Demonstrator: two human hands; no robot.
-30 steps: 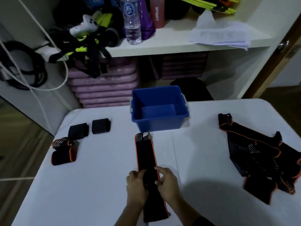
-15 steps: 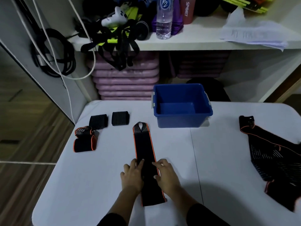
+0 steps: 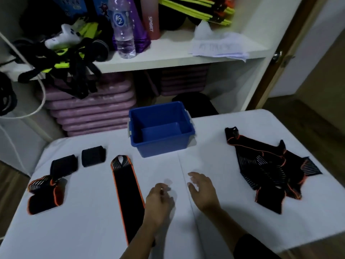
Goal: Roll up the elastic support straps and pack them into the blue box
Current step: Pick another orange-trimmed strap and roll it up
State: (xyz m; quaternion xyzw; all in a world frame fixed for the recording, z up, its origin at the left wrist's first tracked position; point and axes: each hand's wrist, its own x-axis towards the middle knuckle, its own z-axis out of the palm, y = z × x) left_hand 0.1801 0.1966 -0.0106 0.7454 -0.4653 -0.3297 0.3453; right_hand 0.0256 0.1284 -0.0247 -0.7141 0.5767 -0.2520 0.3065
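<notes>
A long black strap with orange edging (image 3: 127,191) lies flat on the white table (image 3: 97,227), left of my hands. My left hand (image 3: 158,200) hovers just right of it, fingers loosely curled and holding nothing. Further right, my right hand (image 3: 203,191) is open with fingers spread above bare table. The blue box (image 3: 160,128) stands at the table's far edge with nothing inside. At the right lies a heap of unrolled black and orange straps (image 3: 268,169). Rolled straps sit at the left: two black ones (image 3: 93,156) (image 3: 64,166) and an orange-edged pair (image 3: 44,195).
A white shelf (image 3: 168,58) behind the table holds a water bottle (image 3: 122,28), a pink bottle, papers and tangled black and yellow gear. Purple mats (image 3: 93,109) are stacked below it. A wooden door (image 3: 280,53) stands at the right. White cables hang at the left.
Both hands have lifted off the flat strap and moved to its right. The strap stays flat on the table. The camera has swung, shifting the scene.
</notes>
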